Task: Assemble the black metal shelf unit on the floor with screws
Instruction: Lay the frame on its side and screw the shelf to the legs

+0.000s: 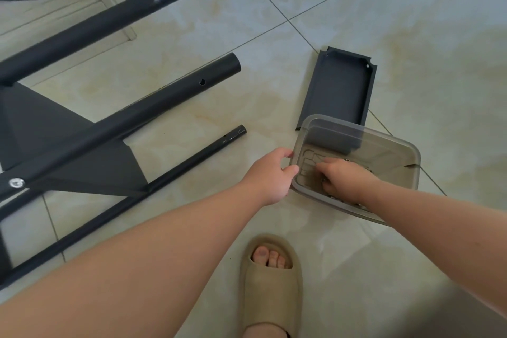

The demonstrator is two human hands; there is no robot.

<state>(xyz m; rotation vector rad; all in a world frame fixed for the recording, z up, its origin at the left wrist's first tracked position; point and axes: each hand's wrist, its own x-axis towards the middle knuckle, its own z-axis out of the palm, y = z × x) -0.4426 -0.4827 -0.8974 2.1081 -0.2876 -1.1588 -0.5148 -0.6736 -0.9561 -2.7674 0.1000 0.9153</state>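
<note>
Lying on its side on the floor at left, the half-built black shelf unit has open holes in its tubes. A loose shelf tray lies behind the clear container. The left hand grips the container's rim. The right hand digs among the screws, fingers curled; whether they pinch one, I cannot tell. A tilted container could scatter them.

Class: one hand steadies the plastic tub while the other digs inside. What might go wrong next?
The tub overlaps one end of the black tray and the left hand has a grip on one rim only; the digging right hand may tip it, scattering small parts.
Loose parts on the tiles could end up under the open-toed sandal.
</note>
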